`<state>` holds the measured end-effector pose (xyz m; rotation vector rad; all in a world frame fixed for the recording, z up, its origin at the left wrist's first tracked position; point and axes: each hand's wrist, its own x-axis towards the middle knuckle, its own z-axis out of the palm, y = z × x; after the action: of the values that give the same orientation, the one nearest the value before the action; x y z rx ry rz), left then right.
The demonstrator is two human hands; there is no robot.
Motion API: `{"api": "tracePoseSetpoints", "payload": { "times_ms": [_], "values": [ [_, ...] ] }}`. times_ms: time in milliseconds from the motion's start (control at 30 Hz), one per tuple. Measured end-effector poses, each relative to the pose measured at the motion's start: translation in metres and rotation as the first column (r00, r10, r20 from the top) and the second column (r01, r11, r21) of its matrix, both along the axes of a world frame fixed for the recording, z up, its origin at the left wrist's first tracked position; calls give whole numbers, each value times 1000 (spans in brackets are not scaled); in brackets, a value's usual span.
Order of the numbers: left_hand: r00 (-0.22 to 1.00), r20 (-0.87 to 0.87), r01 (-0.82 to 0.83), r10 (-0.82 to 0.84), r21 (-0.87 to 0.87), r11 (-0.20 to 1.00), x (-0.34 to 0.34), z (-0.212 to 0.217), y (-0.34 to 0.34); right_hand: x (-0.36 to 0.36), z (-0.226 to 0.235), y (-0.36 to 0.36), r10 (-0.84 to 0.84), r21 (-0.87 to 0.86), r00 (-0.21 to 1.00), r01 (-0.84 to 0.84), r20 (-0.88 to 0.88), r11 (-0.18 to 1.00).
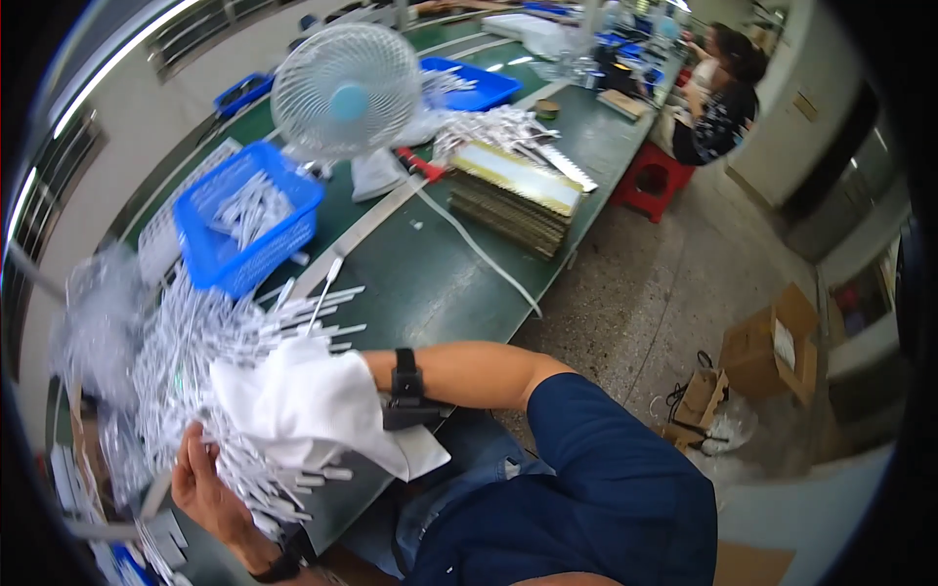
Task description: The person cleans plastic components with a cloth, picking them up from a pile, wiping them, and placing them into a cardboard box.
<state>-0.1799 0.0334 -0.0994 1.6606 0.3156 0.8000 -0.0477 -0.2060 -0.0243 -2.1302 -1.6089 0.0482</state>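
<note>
My left hand (207, 488) is at the near left edge of a large heap of thin white plastic sticks (181, 342). Its fingers are bent and pressed together against the sticks; what they hold, if anything, is too small to make out. A white cloth (293, 396) drapes over my right hand and lies across the heap, hiding those fingers. Only the wrist, with a black band (405, 376), shows beyond the cloth. One longer white stick (324, 293) points up just past the cloth's far edge.
A blue basket (244, 264) of white sticks stands behind the heap, near a white fan (347, 93). Stacked yellowish plates (513, 200) and a white cable (474, 244) lie on the green table (420, 303). Another person (718, 107) sits far right; cardboard boxes (767, 347) stand on the floor.
</note>
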Motion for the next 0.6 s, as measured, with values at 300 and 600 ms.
{"api": "tracePoseSetpoints", "payload": {
  "times_ms": [300,600],
  "values": [
    [997,65,58,-52,-94,994,21,21,-33,42,-72,15,506,277,863,-490,16,827],
    [972,113,223,-207,-158,962,8,24,-43,12,-52,20,159,231,853,-46,-498,972]
  ]
}}
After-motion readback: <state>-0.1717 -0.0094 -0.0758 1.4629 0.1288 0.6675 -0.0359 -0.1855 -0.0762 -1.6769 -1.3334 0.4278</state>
